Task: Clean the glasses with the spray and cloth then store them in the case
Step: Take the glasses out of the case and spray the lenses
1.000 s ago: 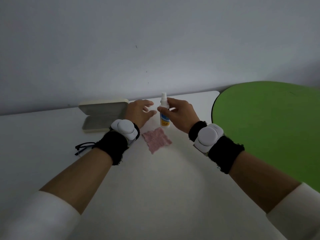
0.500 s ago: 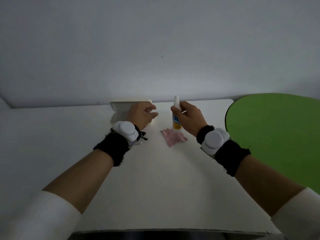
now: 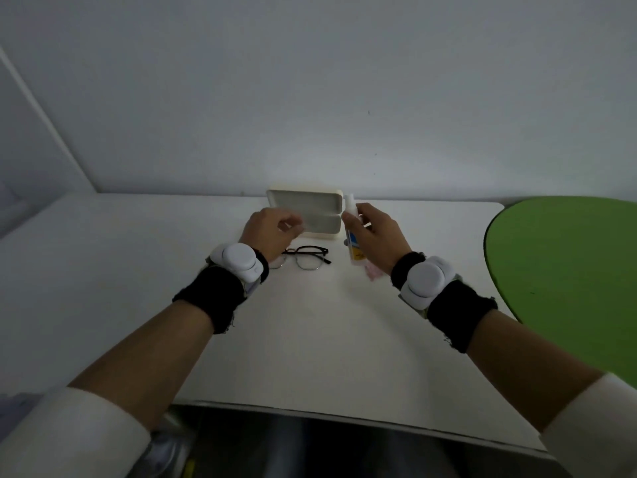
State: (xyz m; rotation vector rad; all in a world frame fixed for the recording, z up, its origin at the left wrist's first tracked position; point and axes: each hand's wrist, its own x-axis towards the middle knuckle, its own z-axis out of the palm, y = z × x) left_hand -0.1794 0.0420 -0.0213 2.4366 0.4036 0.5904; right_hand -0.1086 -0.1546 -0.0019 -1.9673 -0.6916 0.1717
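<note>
My right hand (image 3: 374,236) grips the white spray bottle (image 3: 354,248) with a blue and yellow label, tilted slightly above the table, its white nozzle uncovered. My left hand (image 3: 270,232) hovers left of it with thumb and fingers pinched on what looks like a small clear cap (image 3: 297,223), faint in this light. Black-rimmed glasses (image 3: 307,258) lie unfolded on the white table (image 3: 310,339), just right of my left wrist. The pink cloth (image 3: 372,273) lies mostly hidden under my right wrist. The cream case (image 3: 306,207) stands open against the wall behind both hands.
A round green tabletop (image 3: 568,270) adjoins the white table on the right. A grey wall (image 3: 310,98) rises directly behind the case. The table's near edge (image 3: 310,410) runs just in front of my body.
My left hand has drawn away from the bottle's top with its fingers pinched. The bottle now sits tilted in my right hand. The view has shifted, showing the glasses by my left wrist.
</note>
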